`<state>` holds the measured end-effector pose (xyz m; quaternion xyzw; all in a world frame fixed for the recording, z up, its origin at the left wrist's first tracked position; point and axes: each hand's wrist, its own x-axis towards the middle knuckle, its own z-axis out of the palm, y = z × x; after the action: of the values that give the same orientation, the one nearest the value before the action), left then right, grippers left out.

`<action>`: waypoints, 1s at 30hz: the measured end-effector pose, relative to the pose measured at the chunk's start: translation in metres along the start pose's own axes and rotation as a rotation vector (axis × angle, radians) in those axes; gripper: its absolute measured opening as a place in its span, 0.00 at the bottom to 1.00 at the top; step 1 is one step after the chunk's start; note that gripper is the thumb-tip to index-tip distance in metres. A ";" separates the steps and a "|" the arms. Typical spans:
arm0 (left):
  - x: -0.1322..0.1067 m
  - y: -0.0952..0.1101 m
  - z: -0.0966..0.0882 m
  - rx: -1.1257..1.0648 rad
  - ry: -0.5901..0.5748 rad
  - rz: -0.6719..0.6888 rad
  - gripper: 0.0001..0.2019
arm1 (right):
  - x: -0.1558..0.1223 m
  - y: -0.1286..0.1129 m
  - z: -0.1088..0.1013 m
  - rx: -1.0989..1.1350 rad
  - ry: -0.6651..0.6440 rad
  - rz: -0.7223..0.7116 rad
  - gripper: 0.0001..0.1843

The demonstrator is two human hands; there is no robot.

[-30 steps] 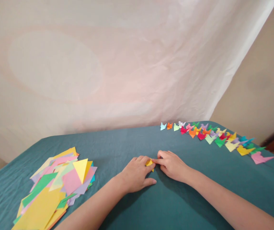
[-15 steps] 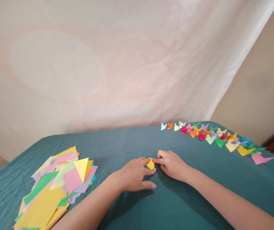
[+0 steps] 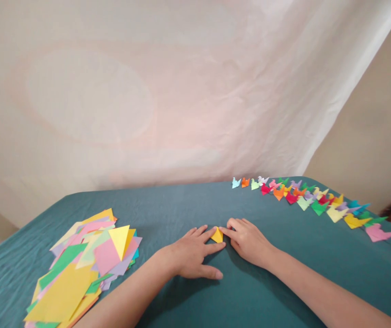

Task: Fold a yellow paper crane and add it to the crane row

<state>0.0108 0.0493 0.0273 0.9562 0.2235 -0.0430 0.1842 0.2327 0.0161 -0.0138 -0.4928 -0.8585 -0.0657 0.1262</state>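
Observation:
A small piece of folded yellow paper (image 3: 218, 235) lies on the cloth between my hands, its folds making a pointed shape. My left hand (image 3: 195, 253) rests over its left side with the fingers spread; index and middle fingertips touch the paper, and the thumb is held apart near the cloth. From the other side, my right hand (image 3: 248, 239) presses the tip of its outstretched index finger on the paper's upper right edge. The other right fingers are curled in, and the thumb is partly hidden beneath them.
To the left lies a loose pile of colored paper sheets (image 3: 59, 291), with a yellow folded triangle (image 3: 119, 239) on top. Several folded paper birds (image 3: 335, 213) stand in rows at the right. Dark green cloth (image 3: 168, 205) covers the table; a pale curtain (image 3: 188, 114) hangs behind.
The camera view has shifted slightly. My left thumb is spread a little farther from the fingers. Both hands remain at the yellow paper, with the right index finger still on its edge.

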 end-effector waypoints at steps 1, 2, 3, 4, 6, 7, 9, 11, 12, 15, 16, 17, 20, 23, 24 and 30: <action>0.000 0.000 0.000 0.005 0.001 -0.012 0.34 | 0.000 0.000 0.000 0.004 0.017 -0.003 0.19; 0.000 -0.001 0.000 0.013 0.006 -0.024 0.34 | 0.000 0.000 0.001 0.010 0.029 -0.007 0.20; 0.000 -0.001 0.001 0.022 0.013 -0.034 0.34 | 0.000 0.000 0.001 0.014 0.036 -0.011 0.20; 0.000 -0.002 0.001 0.033 0.017 -0.040 0.34 | 0.000 0.001 0.001 0.016 0.036 -0.013 0.19; 0.000 -0.002 0.000 0.050 0.024 -0.044 0.34 | 0.000 0.001 0.001 0.011 0.025 -0.013 0.18; 0.000 -0.002 0.000 0.055 0.021 -0.045 0.34 | 0.000 0.001 0.000 0.007 0.015 -0.012 0.18; -0.001 -0.003 -0.001 0.057 0.003 -0.049 0.34 | 0.001 0.001 -0.002 -0.004 -0.001 -0.008 0.17; -0.002 -0.004 -0.002 0.051 -0.016 -0.046 0.34 | 0.002 -0.001 -0.004 -0.016 -0.018 -0.007 0.17; -0.002 -0.004 -0.003 0.047 -0.022 -0.039 0.35 | 0.002 -0.002 -0.004 -0.023 -0.025 -0.005 0.17; -0.004 -0.005 -0.005 0.034 -0.015 -0.025 0.37 | 0.004 -0.005 -0.005 -0.043 -0.040 -0.002 0.18; -0.004 -0.005 -0.005 0.032 -0.010 -0.028 0.38 | 0.004 -0.006 -0.005 -0.050 -0.043 -0.005 0.19; -0.004 -0.005 -0.005 0.032 -0.007 -0.034 0.39 | 0.004 -0.007 -0.004 -0.055 -0.046 -0.013 0.19; -0.002 -0.001 -0.004 0.045 -0.006 -0.084 0.39 | 0.005 -0.006 -0.001 -0.057 -0.045 -0.051 0.19; 0.000 0.004 -0.003 0.063 0.011 -0.132 0.36 | 0.004 -0.004 0.004 -0.053 -0.023 -0.076 0.19; 0.000 0.005 -0.003 0.067 0.017 -0.135 0.35 | 0.004 -0.004 0.005 -0.053 -0.013 -0.079 0.19; 0.001 0.006 -0.003 0.086 0.010 -0.133 0.34 | 0.004 -0.003 0.007 -0.014 -0.003 -0.108 0.18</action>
<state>0.0141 0.0454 0.0320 0.9464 0.2856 -0.0600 0.1386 0.2274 0.0194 -0.0194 -0.4467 -0.8835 -0.0777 0.1178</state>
